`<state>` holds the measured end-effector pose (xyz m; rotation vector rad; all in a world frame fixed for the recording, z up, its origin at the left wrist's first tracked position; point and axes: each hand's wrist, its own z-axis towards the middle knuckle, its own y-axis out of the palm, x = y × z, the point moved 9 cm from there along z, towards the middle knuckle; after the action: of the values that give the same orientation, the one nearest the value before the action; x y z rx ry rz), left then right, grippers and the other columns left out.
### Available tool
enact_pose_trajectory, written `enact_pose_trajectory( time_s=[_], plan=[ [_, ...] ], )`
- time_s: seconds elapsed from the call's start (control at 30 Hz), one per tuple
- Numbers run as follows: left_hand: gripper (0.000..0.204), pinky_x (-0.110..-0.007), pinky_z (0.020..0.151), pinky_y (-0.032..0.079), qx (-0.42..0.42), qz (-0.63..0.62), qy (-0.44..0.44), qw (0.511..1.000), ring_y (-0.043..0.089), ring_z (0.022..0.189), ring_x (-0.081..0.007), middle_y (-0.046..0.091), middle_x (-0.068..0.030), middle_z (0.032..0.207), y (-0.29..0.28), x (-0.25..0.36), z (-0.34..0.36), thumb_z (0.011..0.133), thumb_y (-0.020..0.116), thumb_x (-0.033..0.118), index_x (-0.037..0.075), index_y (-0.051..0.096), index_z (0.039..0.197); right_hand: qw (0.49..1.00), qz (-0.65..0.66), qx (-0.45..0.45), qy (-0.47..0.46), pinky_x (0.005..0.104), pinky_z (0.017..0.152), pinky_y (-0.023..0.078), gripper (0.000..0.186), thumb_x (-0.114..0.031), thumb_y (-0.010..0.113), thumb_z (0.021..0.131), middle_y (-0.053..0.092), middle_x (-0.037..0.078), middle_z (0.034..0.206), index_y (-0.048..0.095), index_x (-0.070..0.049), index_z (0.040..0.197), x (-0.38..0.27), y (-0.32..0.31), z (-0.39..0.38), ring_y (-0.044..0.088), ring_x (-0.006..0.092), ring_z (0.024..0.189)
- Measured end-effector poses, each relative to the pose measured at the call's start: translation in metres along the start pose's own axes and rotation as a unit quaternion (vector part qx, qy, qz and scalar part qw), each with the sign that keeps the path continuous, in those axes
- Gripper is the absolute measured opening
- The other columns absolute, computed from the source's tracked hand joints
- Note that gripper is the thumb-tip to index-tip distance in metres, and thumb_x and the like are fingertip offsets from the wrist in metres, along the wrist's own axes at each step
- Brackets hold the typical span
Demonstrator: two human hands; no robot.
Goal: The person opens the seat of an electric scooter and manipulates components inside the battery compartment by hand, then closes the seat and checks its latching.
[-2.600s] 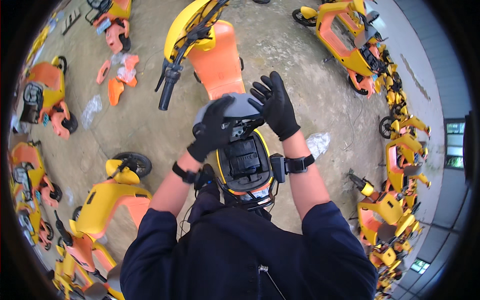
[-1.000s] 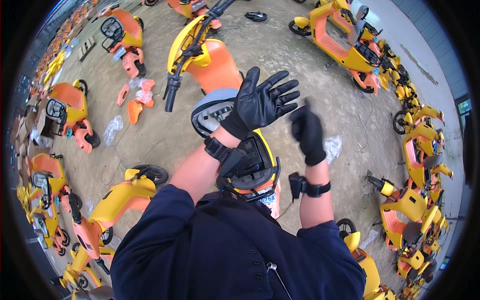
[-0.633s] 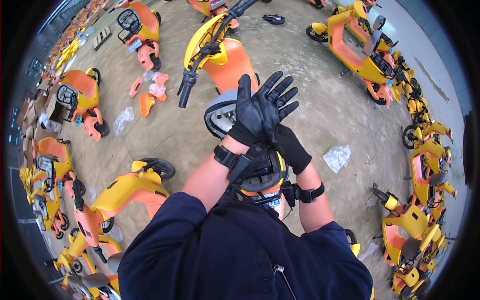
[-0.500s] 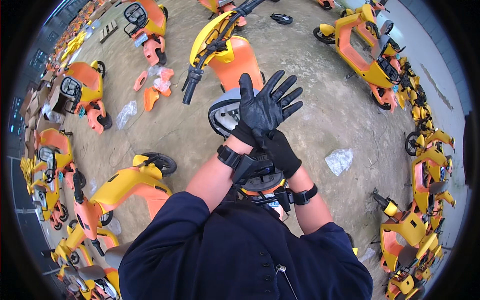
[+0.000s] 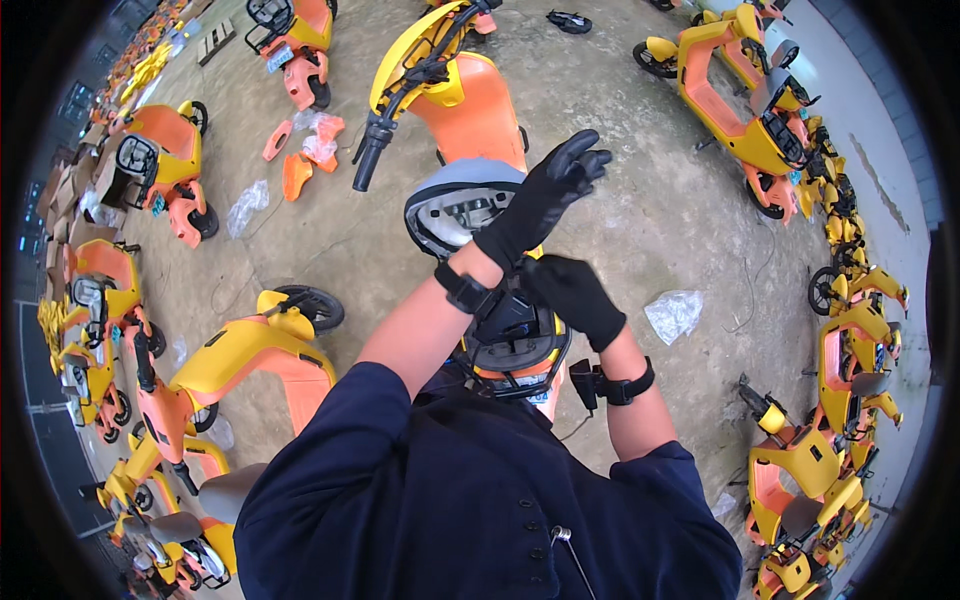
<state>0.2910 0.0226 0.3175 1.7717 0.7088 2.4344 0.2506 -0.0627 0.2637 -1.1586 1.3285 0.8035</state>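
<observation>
My left hand [image 5: 545,195] in a black glove is raised over a scooter with yellow and coral panels [image 5: 480,115], its fingers apart and slightly bent. My right hand [image 5: 580,300], also gloved, is curled just below the left wrist; whether its fingertips grip anything there is hidden. A grey seat [image 5: 440,175] is tipped up, showing its underside, behind my left hand. Beneath my hands is an open black compartment [image 5: 510,350] with a dark box inside.
Yellow and coral scooters [image 5: 740,110] line both sides, one close at lower left [image 5: 240,360]. Loose coral panels [image 5: 295,175] and crumpled plastic bags [image 5: 672,315] lie on the concrete floor. Cardboard [image 5: 90,170] is piled at far left, beside a wooden pallet [image 5: 215,40] higher up.
Both hands have left the grey seat. My left hand turned palm up with fingers spread, then rotated over and bent its fingers. My right hand moved in to the left wrist.
</observation>
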Motion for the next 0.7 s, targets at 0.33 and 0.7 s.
enact_pose_trajectory(
  time_s=[0.33, 0.7],
  plan=[
    [0.066, -0.031, 0.098, 0.032, 0.09, 0.279, 0.032, 0.955, 0.04, 0.119, -0.021, 0.042, -0.0158, 0.127, -0.009, 0.006, -0.018, 0.076, 0.067, 0.021, 0.0, 0.033, 0.129, 0.988, 0.023, 0.149, -0.015, 0.0276, 0.05, 0.042, 0.026, -0.025, 0.058, 0.082, 0.061, 0.009, 0.06, 0.062, 0.001, 0.081, -0.035, -0.015, -0.005, 0.058, 0.0115, 0.053],
    [0.042, -0.025, 0.075, 0.047, 0.11, 0.183, -0.083, 0.973, 0.058, 0.087, -0.0137, 0.06, -0.0116, 0.098, -0.08, -0.035, -0.073, 0.079, 0.054, 0.005, 0.0, 0.046, 0.12, 0.985, -0.131, -0.01, -0.111, 0.0362, 0.057, 0.045, 0.017, -0.017, 0.055, 0.08, 0.059, 0.016, 0.067, 0.062, -0.001, 0.077, -0.016, 0.039, 0.027, 0.058, 0.0314, 0.063]
  ],
)
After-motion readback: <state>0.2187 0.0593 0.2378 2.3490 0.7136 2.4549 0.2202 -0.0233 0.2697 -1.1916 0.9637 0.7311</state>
